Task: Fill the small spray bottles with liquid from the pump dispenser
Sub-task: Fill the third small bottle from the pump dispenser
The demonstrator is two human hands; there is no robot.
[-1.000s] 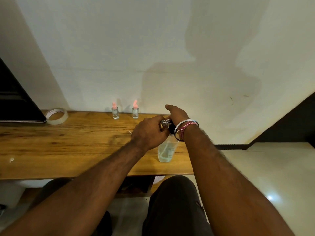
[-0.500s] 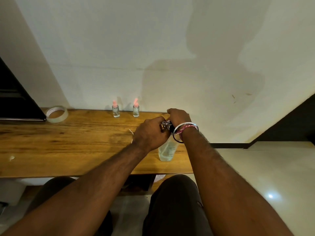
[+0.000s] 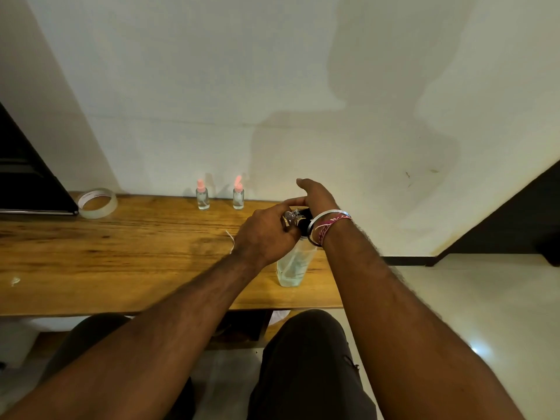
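My left hand (image 3: 266, 234) pinches the small bottle (image 3: 290, 221) (light, slick, probably breakable) by its sides under the pump dispenser (image 3: 292, 265), right hand (image 3: 315, 197) spread flat on top.

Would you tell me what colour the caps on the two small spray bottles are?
Pink, on both spray bottles, in the head view.

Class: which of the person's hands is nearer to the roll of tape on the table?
Left. The left hand is at the dispenser, on the side toward the tape roll; the right hand lies beyond it, farther away.
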